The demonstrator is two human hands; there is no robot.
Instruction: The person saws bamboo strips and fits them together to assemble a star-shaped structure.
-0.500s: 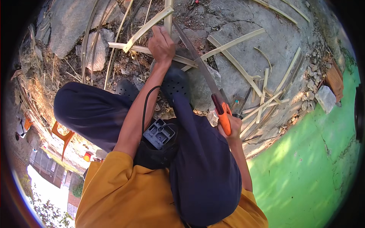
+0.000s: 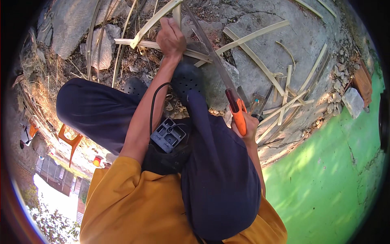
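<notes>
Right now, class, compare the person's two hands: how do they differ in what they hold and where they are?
The left hand reaches far forward, arm stretched out, pressing on pale bamboo strips lying on the ground. The right hand stays close to the body, its grip closed round the orange handle of a saw, whose long blade slants up towards the strips. Both are bare and both are busy.

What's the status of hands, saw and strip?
Left hand pressing bamboo strip. Right hand gripping orange-handled saw, blade across strip. Loose strips lying around.
</notes>
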